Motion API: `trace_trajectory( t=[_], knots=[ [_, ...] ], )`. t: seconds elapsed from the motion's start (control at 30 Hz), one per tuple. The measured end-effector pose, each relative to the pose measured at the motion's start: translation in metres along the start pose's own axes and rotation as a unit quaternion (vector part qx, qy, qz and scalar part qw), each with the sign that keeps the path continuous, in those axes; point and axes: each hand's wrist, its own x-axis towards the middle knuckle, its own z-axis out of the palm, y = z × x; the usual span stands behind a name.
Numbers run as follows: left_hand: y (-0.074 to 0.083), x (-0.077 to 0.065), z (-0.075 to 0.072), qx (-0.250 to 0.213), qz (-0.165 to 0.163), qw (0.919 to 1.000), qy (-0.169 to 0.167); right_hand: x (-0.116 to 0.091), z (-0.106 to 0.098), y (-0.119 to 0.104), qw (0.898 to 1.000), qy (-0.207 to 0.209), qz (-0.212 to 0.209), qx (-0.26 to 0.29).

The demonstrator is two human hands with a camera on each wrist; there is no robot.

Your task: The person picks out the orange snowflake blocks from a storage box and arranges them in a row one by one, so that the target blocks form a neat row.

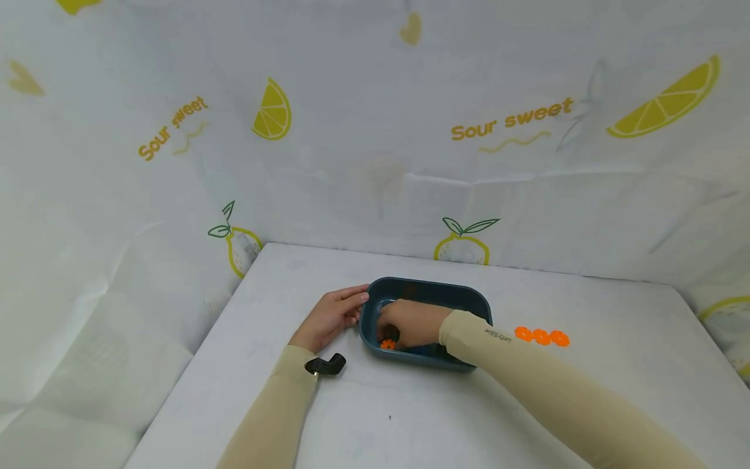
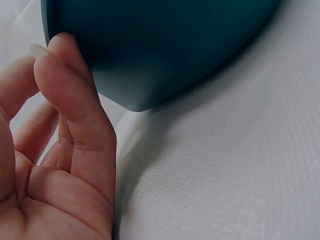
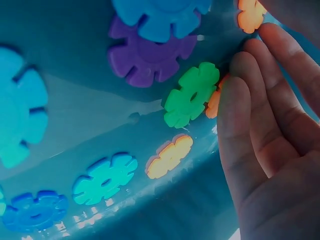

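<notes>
A dark blue-green oblong tub (image 1: 430,366) stands on the white-covered table. My left hand (image 1: 331,319) is at its left end, fingertips against the outer wall near the rim; the left wrist view shows the fingers (image 2: 75,95) loosely bent. My right hand (image 1: 413,320) reaches down into the tub and pinches an orange flower-shaped disc (image 3: 250,16) between thumb and index finger. Under the other fingers, a second orange disc (image 3: 213,104) is partly hidden beside a green disc (image 3: 192,95). A yellow-orange disc (image 3: 170,157) lies nearby.
More notched discs lie in the tub: purple (image 3: 150,60), blue (image 3: 35,211), turquoise (image 3: 105,179) and light blue (image 3: 20,107). Three orange discs (image 1: 541,337) sit in a row on the table (image 1: 615,391), right of the tub. A lemon-printed white cloth (image 1: 363,130) hangs behind.
</notes>
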Motion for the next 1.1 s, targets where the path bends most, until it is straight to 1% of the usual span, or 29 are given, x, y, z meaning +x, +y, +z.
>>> trace_trajectory(
  t=[0.13,0.37,0.5,0.6,0.7,0.87,0.97,1.1],
  knots=[
    [-0.002,0.002,-0.001,-0.001,-0.002,1.0,-0.003,0.0,0.0,-0.001,1.0,-0.003,-0.003,-0.01],
    [-0.002,0.002,-0.001,-0.005,0.0,1.0,-0.004,-0.001,0.0,0.0,1.0,-0.005,-0.003,-0.001],
    [-0.001,0.0,0.0,-0.003,-0.001,1.0,-0.002,-0.001,-0.002,0.004,1.0,0.002,-0.004,0.017],
    [0.0,-0.001,0.0,0.001,-0.001,1.0,0.004,-0.005,-0.008,0.007,0.999,0.012,0.003,0.037],
    [0.002,0.001,0.003,0.008,-0.006,0.9999,0.006,-0.017,-0.017,0.011,0.998,0.028,0.026,0.053],
    [-0.001,0.0,0.004,0.014,-0.02,0.9996,0.013,-0.04,-0.025,0.016,0.993,0.058,0.053,0.082],
    [-0.003,0.0,0.005,0.02,-0.016,0.9994,0.021,-0.057,-0.03,0.02,0.989,0.083,0.057,0.105],
    [-0.006,0.0,0.004,0.026,-0.007,0.9991,0.033,-0.082,-0.034,0.028,0.981,0.127,0.076,0.125]
  ],
)
